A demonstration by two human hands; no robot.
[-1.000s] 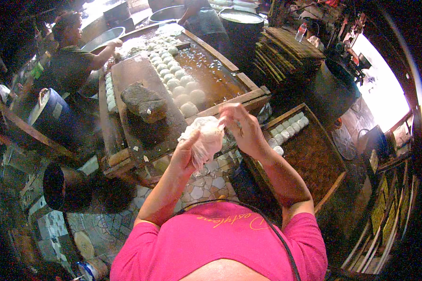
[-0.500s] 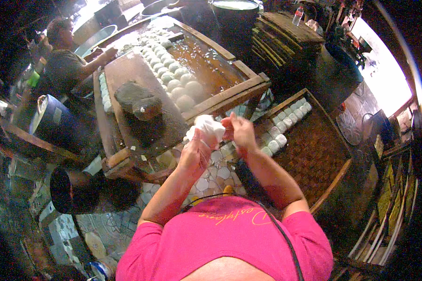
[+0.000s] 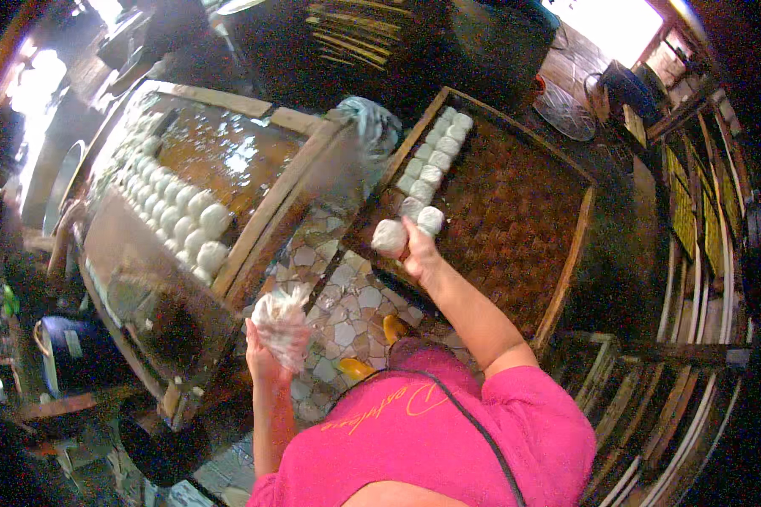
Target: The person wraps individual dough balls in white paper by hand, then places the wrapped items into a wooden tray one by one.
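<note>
My left hand [image 3: 264, 359] grips a crumpled white cloth [image 3: 281, 325], held low over the tiled floor between a wooden work table [image 3: 262, 245] and a wooden tray. My right hand [image 3: 418, 255] reaches to the tray's [image 3: 579, 232] near-left end, fingers around a white rounded lump [image 3: 388, 238]. Beside it in the tray, similar white lumps [image 3: 439, 159] lie in two rows along the left side. More smooth white rounds [image 3: 186, 228] crowd the table at left, on a wet brown surface.
A blue drum [image 3: 80, 363] stands at lower left. Slatted racks [image 3: 676, 397] line the right side. Dark stacked boards [image 3: 355, 34] and a large dark container [image 3: 499, 46] are at the top. A bright doorway [image 3: 609, 25] opens at upper right.
The view has turned toward the tray. My hands have separated: the right moved to the tray with a white lump, while the left dropped lower with the cloth.
</note>
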